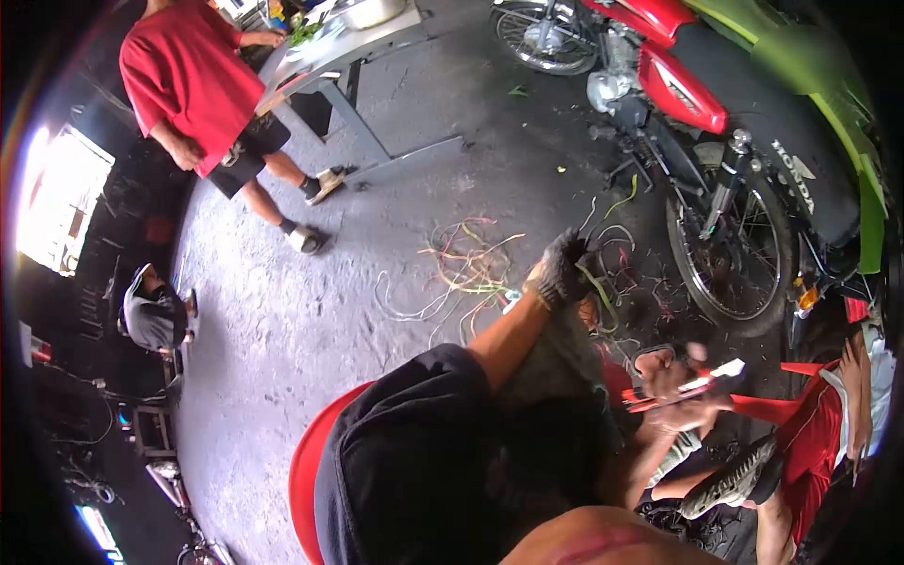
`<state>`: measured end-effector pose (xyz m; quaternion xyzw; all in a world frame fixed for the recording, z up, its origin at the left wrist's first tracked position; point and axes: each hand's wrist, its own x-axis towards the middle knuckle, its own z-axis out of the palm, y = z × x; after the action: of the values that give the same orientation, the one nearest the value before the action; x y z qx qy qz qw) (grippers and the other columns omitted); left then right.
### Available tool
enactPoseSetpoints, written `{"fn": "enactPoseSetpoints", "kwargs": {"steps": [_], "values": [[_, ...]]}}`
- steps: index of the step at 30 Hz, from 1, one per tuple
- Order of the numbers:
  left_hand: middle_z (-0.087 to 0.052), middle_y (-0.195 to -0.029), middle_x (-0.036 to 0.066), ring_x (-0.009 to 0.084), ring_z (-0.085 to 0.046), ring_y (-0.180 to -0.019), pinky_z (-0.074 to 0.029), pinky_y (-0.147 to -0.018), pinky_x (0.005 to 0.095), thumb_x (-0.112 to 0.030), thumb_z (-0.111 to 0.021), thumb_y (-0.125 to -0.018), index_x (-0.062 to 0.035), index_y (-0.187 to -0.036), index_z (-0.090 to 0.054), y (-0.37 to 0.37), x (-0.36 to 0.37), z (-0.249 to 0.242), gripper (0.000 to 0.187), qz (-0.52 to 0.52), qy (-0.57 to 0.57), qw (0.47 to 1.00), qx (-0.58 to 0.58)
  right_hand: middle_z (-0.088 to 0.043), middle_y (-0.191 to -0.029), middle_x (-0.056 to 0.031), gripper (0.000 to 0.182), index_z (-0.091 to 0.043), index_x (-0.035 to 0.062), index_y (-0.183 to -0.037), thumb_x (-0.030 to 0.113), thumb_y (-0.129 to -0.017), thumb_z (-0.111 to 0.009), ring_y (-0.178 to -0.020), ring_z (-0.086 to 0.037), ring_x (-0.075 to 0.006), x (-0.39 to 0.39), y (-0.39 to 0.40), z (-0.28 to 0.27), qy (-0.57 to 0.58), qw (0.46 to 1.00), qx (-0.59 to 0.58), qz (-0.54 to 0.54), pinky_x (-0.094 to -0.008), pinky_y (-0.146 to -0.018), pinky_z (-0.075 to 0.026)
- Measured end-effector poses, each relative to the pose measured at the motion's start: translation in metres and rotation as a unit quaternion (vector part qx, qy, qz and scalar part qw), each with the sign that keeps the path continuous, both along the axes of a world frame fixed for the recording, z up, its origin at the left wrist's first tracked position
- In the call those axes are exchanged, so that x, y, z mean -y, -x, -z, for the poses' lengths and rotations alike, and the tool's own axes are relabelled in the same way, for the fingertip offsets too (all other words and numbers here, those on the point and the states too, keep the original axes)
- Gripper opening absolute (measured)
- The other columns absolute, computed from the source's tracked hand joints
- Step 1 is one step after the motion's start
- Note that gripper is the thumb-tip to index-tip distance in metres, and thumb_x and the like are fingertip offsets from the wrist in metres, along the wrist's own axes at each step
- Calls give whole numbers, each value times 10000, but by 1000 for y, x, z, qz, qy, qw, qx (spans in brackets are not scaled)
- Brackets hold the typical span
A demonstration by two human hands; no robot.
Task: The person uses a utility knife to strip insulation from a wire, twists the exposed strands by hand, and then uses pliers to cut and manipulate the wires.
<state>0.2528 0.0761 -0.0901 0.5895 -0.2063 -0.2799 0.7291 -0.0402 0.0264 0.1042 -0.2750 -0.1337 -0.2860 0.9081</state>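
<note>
My left hand (563,270), in a dark grey knitted glove, reaches out over the floor with its fingers closed around thin wires. A yellow-green wire (607,299) hangs beside it. Tangled coloured wires (476,259) lie on the floor close by. My bare right hand (676,400), blurred by motion, is closed on a red-handled tool (697,384); its pale end points away from my body. Grey cloth lies over my leg between the hands.
A red motorcycle (683,89) stands at the upper right, beside a black and green one (796,160). A person in red (817,443) sits close at the right. Another in a red shirt (193,71) stands at a metal table (363,122). A third (155,315) is at the far left.
</note>
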Motion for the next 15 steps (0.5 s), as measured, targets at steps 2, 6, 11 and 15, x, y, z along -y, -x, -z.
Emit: {"fn": "enactPoseSetpoints", "kwargs": {"steps": [2, 6, 11, 15], "values": [[-609, -879, 44, 189, -540, -750, -435, -732, 399, -467, -482, -883, -115, -1018, -622, 8, -23, -11, 403, 38, -107, 930, 350, -515, -641, -61, 980, -388, 3, -1245, 786, -678, -546, -527, -449, -171, 5, -7, -22, -4, 998, 46, -32, -336, -535, -384], [-594, -834, 47, 179, -529, -718, -419, -708, 384, -663, -433, -850, -77, -1111, -587, -6, -2, -3, 659, 0, 129, 975, -181, -483, -616, -8, 1132, -346, -2, -1347, 819, -599, -568, -374, -358, -151, 13, -5, 1, 22, 994, 82, -63, -342, -467, -365], [-514, -612, 15, 165, -440, -487, -388, -555, 326, -722, -419, -823, -36, -1094, -569, 39, -34, -155, 752, 27, 174, 865, -470, -418, -572, 18, 1231, -264, -20, -1385, 873, -573, -505, -456, -345, -135, -1, -21, 28, -68, 992, -40, -94, -345, -553, -334], [-542, -667, 19, 165, -460, -499, -404, -571, 332, -722, -408, -829, -42, -1090, -563, 35, -36, -138, 745, 39, 197, 859, -470, -461, -609, 20, 1050, -344, -29, -1324, 748, -667, -604, -452, -313, -104, 15, 13, -20, -64, 993, 92, -23, -333, -715, -317]]}}
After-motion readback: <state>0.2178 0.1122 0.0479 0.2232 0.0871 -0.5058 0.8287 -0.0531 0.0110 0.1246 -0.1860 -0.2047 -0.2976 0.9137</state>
